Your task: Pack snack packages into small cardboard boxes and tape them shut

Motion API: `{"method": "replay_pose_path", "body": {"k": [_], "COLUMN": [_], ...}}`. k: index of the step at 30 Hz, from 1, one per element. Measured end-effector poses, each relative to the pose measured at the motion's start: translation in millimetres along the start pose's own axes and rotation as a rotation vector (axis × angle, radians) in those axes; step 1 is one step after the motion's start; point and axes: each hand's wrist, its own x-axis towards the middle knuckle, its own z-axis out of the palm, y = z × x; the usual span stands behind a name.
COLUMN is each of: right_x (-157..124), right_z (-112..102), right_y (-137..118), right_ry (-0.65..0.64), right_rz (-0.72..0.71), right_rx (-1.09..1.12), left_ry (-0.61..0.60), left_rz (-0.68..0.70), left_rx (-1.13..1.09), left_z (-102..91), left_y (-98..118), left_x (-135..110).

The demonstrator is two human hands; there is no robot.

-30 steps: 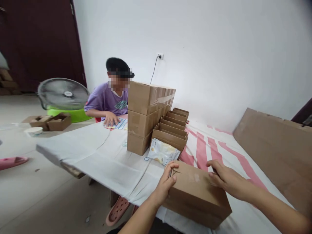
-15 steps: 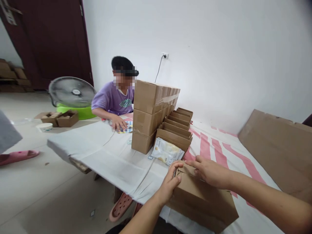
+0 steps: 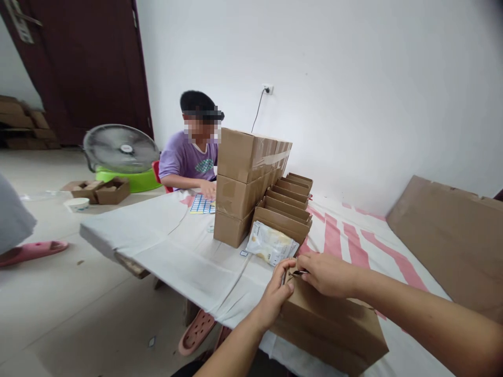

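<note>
A closed brown cardboard box lies at the near edge of the table, close to me. My left hand is closed round its far left end, fingers over the top edge and thumb on the top. My right hand is above the top of the box, fingers bent and pinched near a slit. A small dark thing with a bright edge shows at its fingertips; its kind is unclear. Just beyond the box lie white and yellow printed packets, in front of a row of open cardboard boxes.
Taped cardboard boxes stand stacked on the cloth-covered table. Across it, a person in purple has a hand by a blue-gridded sheet. A large cardboard sheet leans at right; a fan stands on the floor.
My right hand's fingers have curled in, and a small dark thing now shows at their tips. My left hand stays on the box. The other person's hand has drawn back from the gridded sheet.
</note>
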Motion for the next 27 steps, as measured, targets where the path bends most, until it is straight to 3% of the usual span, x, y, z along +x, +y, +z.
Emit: {"method": "replay_pose_path", "body": {"k": [11, 24, 27], "right_x": [-0.6, -17.0, -21.2], "right_z": [-11.6, -33.3, -29.9], "right_y": [-11.2, -8.2, -2.8], "right_ry": [-0.056, -0.434, -0.428], "right_rz": [-0.016, 0.144, 0.148], "right_rx": [-0.136, -0.328, -0.302], "left_ry": [-0.01, 0.007, 0.005], "left_rz": [-0.006, 0.003, 0.01], "left_rx": [0.015, 0.104, 0.113], "left_z": [-0.7, -3.1, -3.0], "left_y": [0.3, -5.8, -5.1], "left_x": [-1.0, -2.8, -3.1]}}
